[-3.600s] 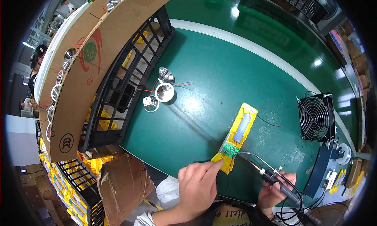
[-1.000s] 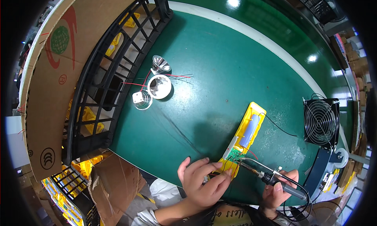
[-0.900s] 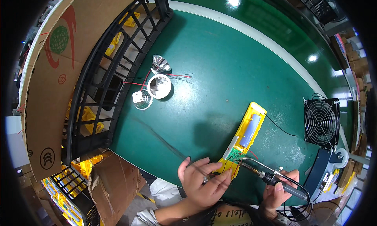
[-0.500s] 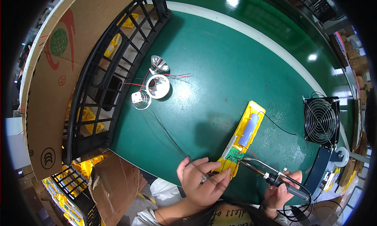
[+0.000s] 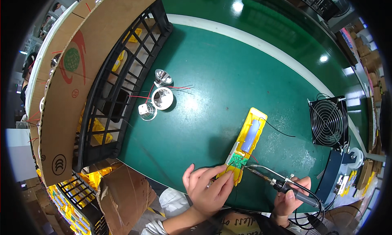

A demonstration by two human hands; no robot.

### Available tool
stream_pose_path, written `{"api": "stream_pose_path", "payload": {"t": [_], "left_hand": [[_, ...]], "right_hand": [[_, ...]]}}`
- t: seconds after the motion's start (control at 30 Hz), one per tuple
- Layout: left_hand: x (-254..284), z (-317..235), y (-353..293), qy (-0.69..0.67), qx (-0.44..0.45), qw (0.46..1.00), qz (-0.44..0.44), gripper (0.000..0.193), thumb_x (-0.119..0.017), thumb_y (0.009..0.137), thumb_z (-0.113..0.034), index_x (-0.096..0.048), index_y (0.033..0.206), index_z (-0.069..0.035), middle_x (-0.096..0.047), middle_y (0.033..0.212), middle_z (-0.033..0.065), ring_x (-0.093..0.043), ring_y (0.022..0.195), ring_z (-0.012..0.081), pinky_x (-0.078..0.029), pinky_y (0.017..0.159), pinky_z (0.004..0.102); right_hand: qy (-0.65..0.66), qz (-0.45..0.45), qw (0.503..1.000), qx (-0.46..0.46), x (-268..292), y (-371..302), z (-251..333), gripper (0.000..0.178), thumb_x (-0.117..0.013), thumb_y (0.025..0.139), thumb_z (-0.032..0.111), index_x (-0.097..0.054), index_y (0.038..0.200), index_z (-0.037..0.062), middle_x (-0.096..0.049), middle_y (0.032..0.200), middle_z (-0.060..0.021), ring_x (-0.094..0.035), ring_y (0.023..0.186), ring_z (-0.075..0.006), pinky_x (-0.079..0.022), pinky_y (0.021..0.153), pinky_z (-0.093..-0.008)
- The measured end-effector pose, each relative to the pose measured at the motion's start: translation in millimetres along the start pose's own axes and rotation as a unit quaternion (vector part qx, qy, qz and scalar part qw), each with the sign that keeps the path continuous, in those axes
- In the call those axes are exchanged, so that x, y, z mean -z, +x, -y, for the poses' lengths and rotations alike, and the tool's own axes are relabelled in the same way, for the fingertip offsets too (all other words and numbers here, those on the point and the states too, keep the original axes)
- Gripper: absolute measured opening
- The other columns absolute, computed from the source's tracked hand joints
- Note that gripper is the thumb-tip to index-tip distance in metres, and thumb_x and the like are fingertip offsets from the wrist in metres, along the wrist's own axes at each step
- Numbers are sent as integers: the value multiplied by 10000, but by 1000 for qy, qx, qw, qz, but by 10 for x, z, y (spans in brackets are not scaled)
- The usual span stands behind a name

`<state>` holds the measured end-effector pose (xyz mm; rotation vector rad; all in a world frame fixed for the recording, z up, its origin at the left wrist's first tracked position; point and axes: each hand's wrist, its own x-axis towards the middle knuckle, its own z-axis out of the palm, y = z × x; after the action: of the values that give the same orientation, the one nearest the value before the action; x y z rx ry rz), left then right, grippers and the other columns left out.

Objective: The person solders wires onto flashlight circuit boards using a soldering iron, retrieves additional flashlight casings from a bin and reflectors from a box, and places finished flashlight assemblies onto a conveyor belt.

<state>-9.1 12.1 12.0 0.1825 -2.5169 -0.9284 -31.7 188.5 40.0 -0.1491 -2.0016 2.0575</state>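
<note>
In front of me lies an opened yellow casing [image 5: 252, 117] with a blue cylindrical battery [image 5: 250, 135] and a small green circuit board [image 5: 238, 160]. My left hand [image 5: 210, 188] rests over the casing's near end, thumb and fingers pinched on a thin wire beside the board; the fingertips partly hide it. My right hand [image 5: 290, 197] grips a soldering iron [image 5: 281, 186] with a curved metal tube along it. The iron's tip is at the board's right edge, close to the left fingertips; whether it touches cannot be made out. Red and black wires trail from the casing.
Three reflector cups [image 5: 162, 98] with thin wires stand on the green tabletop [image 5: 208, 67] at the left. Beyond them are a black plastic crate [image 5: 122, 73] and a cardboard sheet [image 5: 67, 112]. A black fan [image 5: 328, 121] and a blue spool holder [image 5: 331, 173] stand at the right.
The view has shifted slightly, so casing and fan appear further left and the cups lower. The left fingers still pinch near the board, and the right hand keeps the iron at it.
</note>
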Motion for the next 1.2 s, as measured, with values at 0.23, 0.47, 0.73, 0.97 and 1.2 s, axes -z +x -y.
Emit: {"api": "stream_pose_path", "payload": {"t": [0.23, 0.47, 0.73, 0.97, 1.2], "left_hand": [[184, -115, 74, -29, 15, 997, 67, 262, -755, 603, -127, -635, 831, -81, -621, 980, 53, -582, 757, 173, -378, 851, 368], [-7, -39, 632, -27, -8, 988, 153, 374, -752, 667, -199, -521, 885, -2, -581, 1002, 185, -570, 814, 327, -463, 722, 403], [-1103, 259, 3113, 25, -63, 997, 28, 317, -695, 653, -75, -477, 864, 20, -562, 849, 196, -541, 840, 381, -442, 732, 445], [-1847, 435, 4315, 16, 23, 1000, 9, 416, -773, 630, -180, -505, 913, -35, -593, 920, 156, -575, 895, 336, -475, 741, 438], [-783, -10, 3041, -22, -202, 975, -90, 348, -654, 640, -146, -534, 941, -18, -533, 968, 181, -527, 889, 360, -454, 761, 425]], "right_hand": [[24, -16, 1000, -2, 276, 9, -25, 365, -674, 741, 244, -397, 830, 24, -452, 586, -63, -413, 417, -81, -326, 377, -174], [38, -105, 993, 32, 509, 138, -36, 318, -620, 778, 226, -370, 815, 34, -421, 599, -49, -369, 397, -60, -276, 355, -160], [-165, -120, 977, 62, 817, 171, -167, 130, -545, 792, 111, -466, 760, 13, -472, 569, -65, -441, 450, -154, -370, 440, -287], [-382, 2, 881, 279, 1063, 288, -321, 209, -527, 822, 194, -511, 789, -11, -536, 652, -138, -511, 541, -224, -413, 522, -347], [-106, -179, 978, 27, 727, 401, -153, 286, -627, 797, 193, -471, 899, -24, -499, 612, -118, -475, 508, -182, -383, 436, -294]]}}
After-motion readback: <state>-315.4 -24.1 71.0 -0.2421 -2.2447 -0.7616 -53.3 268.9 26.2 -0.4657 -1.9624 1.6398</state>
